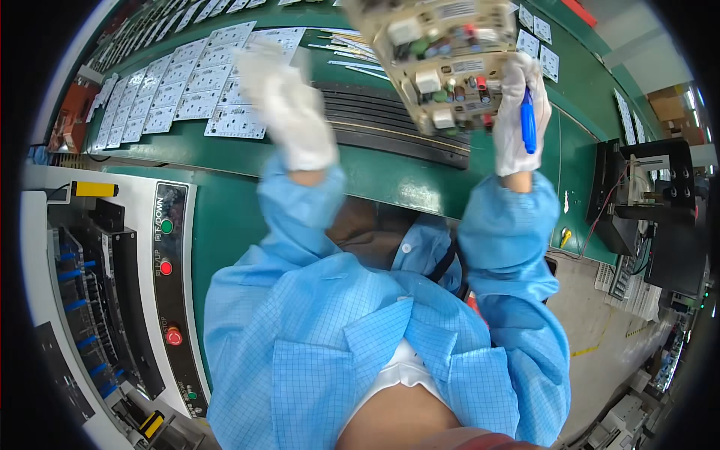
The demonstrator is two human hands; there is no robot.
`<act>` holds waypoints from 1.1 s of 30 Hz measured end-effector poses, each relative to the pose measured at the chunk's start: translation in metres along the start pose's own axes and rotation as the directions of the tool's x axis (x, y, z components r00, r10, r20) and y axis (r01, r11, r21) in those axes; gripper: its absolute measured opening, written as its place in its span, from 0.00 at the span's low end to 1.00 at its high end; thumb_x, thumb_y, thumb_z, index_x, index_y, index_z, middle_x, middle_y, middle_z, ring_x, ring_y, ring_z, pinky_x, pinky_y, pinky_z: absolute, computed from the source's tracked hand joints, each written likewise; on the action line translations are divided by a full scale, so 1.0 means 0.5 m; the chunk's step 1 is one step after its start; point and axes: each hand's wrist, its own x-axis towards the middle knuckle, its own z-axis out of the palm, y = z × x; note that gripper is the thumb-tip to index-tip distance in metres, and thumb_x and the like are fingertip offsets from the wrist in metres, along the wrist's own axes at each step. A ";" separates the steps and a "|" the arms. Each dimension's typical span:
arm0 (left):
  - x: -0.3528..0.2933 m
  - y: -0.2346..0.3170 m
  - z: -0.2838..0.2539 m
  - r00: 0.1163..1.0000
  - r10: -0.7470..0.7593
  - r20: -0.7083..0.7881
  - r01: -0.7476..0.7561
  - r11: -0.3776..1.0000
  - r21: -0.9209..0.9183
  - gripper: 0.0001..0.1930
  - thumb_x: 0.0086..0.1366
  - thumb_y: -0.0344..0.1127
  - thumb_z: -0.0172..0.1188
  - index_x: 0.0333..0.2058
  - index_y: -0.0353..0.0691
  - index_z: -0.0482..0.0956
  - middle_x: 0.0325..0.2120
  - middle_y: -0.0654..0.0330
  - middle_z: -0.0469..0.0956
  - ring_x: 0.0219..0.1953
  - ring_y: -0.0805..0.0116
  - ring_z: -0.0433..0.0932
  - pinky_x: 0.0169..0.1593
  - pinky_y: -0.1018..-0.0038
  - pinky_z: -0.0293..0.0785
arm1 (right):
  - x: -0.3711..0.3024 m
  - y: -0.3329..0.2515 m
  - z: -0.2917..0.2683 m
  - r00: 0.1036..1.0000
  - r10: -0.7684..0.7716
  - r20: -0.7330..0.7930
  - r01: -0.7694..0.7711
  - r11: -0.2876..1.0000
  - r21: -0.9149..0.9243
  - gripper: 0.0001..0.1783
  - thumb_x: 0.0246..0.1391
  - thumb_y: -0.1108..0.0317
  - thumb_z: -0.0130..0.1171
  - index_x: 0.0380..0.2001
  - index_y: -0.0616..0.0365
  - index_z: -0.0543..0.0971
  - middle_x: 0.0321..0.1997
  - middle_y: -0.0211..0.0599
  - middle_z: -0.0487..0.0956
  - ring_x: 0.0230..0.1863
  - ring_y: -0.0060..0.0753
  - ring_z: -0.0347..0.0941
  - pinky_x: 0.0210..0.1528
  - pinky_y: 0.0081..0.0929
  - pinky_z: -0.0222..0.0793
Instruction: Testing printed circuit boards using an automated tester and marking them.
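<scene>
My right hand (519, 112), in a white glove, is closed on the right edge of a tan circuit board panel (420, 79) populated with components, held tilted above the bench. A blue capped pen (529, 124) is held in the same hand, pointing down toward my wrist. My left hand (291, 109), also gloved in white, is raised over the bench to the left of the panel, apart from it. Motion smears its fingers, and nothing can be made out in them. Beneath the panel lies a long black grooved fixture (352, 127).
Rows of white circuit boards (187, 82) cover the left of the green bench (420, 196). Thin strips (352, 52) lie behind the fixture. At left stands a white machine with a button panel (171, 300); at right, a black fixture (660, 180). More white boards (549, 64) lie far right.
</scene>
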 end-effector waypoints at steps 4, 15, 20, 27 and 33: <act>0.101 0.109 0.051 0.524 0.341 0.780 -0.827 0.423 0.371 0.21 0.62 0.36 0.49 0.52 0.35 0.65 0.48 0.54 0.70 0.48 0.66 0.71 0.48 0.68 0.70 | 0.024 0.010 -0.011 0.895 -0.228 0.383 0.317 0.930 -0.187 0.11 0.55 0.62 0.53 0.32 0.60 0.73 0.20 0.39 0.74 0.22 0.36 0.73 0.24 0.29 0.66; 0.044 0.069 0.009 0.094 -0.575 0.813 -0.993 0.002 0.116 0.07 0.57 0.42 0.51 0.29 0.47 0.72 0.19 0.58 0.76 0.21 0.58 0.76 0.25 0.64 0.71 | -0.034 -0.023 -0.018 0.682 -0.252 0.687 0.620 0.698 -0.359 0.11 0.48 0.62 0.59 0.26 0.55 0.70 0.14 0.37 0.70 0.16 0.38 0.71 0.18 0.31 0.65; 0.112 0.042 0.038 0.099 -0.670 0.735 -0.983 0.048 0.176 0.10 0.61 0.44 0.47 0.31 0.45 0.72 0.12 0.57 0.71 0.19 0.54 0.74 0.24 0.64 0.70 | -0.015 -0.012 0.006 0.707 -0.216 0.673 0.546 0.772 -0.326 0.09 0.51 0.63 0.55 0.30 0.55 0.68 0.15 0.40 0.71 0.18 0.43 0.71 0.20 0.35 0.65; 0.255 -0.059 0.047 0.120 -0.594 0.796 -0.870 0.323 0.372 0.24 0.65 0.51 0.42 0.41 0.34 0.74 0.34 0.45 0.76 0.37 0.51 0.74 0.41 0.66 0.70 | 0.079 0.101 0.046 0.753 -0.133 0.644 0.442 0.828 -0.345 0.10 0.55 0.64 0.46 0.35 0.59 0.69 0.21 0.53 0.73 0.25 0.54 0.71 0.26 0.45 0.63; 0.346 0.030 -0.148 0.201 -0.376 0.904 -0.976 -0.002 0.217 0.24 0.50 0.25 0.51 0.50 0.32 0.66 0.43 0.44 0.71 0.44 0.46 0.71 0.49 0.63 0.67 | 0.092 0.242 -0.036 0.958 0.090 0.271 -0.026 0.973 -0.230 0.20 0.59 0.53 0.45 0.35 0.62 0.71 0.30 0.51 0.74 0.31 0.54 0.69 0.35 0.33 0.65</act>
